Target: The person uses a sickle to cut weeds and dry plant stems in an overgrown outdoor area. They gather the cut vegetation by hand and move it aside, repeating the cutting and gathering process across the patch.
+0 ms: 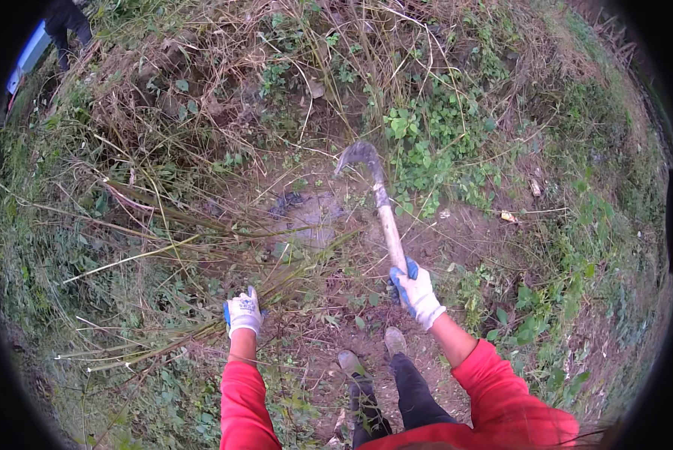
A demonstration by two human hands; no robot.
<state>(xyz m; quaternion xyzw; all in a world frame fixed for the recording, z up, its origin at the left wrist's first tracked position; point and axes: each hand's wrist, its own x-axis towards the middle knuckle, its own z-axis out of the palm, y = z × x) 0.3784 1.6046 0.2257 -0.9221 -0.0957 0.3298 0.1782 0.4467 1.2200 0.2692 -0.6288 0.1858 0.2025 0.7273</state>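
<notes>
My right hand, in a white glove with a blue palm, is closed around the wooden handle of a billhook. Its dark hooked blade points up and curls to the left above the ground. In a matching glove, my left hand grips a bundle of long cut stems. The stems run past both sides of the hand, their pale cut ends at the lower left and thin leafy tips toward the middle. My left fingers are partly hidden beneath the bundle.
More cut stalks lie to the left. Green leafy plants and dry brush cover the rise ahead. A flat grey stone-like patch shows in bare soil. My shoes stand on dirt. Another person's legs appear at upper left.
</notes>
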